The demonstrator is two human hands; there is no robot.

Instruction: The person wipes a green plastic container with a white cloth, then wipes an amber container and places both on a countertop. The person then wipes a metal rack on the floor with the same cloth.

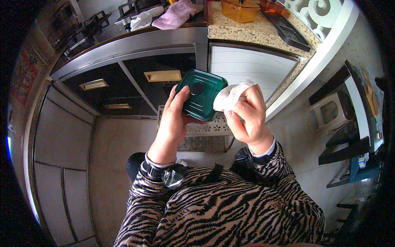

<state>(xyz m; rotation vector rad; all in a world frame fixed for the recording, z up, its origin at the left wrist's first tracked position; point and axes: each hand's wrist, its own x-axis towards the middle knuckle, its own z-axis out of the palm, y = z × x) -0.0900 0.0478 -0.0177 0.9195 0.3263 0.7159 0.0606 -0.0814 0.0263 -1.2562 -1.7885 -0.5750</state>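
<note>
My left hand [176, 114] grips a dark green plastic lid [202, 100] by its left side, thumb on top beside a round black knob [196, 89]. The lid is rectangular with rounded corners and raised lines, and it is held tilted in the air in front of my body. In my right hand [250, 114] is a crumpled white wipe or paper towel [233, 94], pinched between the fingers. Its left edge overlaps the lid's right edge in the view; whether the two touch I cannot tell.
Ahead stands a gas stove [123, 12] with a pink cloth [177, 14] at its front. An amber container [240, 10] and a black tray [290, 31] sit on the speckled countertop [228, 29]. Below my hands is a perforated metal rack [209, 128]. To the right is a stool [331, 112].
</note>
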